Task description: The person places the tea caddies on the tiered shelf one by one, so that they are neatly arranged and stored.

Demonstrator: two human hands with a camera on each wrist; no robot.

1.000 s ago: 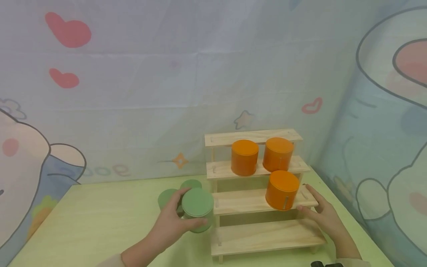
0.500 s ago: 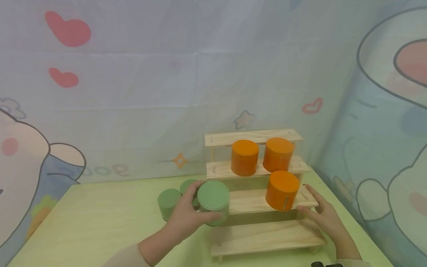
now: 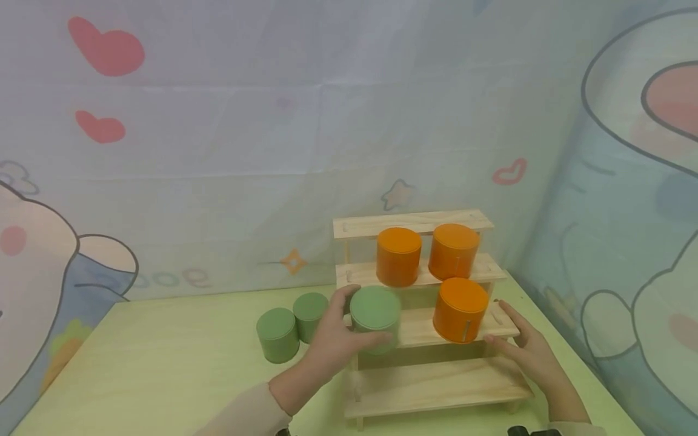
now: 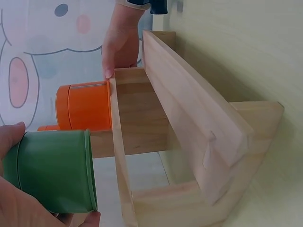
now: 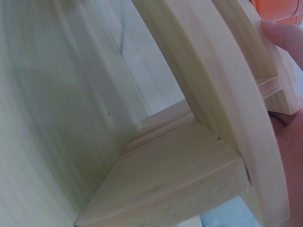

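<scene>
In the head view my left hand [image 3: 338, 336] grips a round green tin [image 3: 375, 318] by its sides, in front of the left part of the second shelf from the bottom. The left wrist view shows this green tin [image 4: 54, 170] between thumb and fingers, apart from the shelf edge. My right hand [image 3: 526, 348] holds the right end of that same shelf of the wooden stepped rack [image 3: 436, 384], thumb at the front edge. Just left of it stands an orange tin [image 3: 462, 310]. Two more orange tins, one left [image 3: 399, 257] and one right [image 3: 454, 251], stand on the shelf above.
Two green tins, one nearer [image 3: 278, 335] and one farther back [image 3: 311, 316], stand on the pale green table [image 3: 180, 363] left of the rack. A printed cloth backdrop [image 3: 229, 151] rises behind and at the right.
My left hand has carried the green tin rightward and slightly up, from beside the rack to in front of its second shelf. The right hand keeps its place on the shelf end.
</scene>
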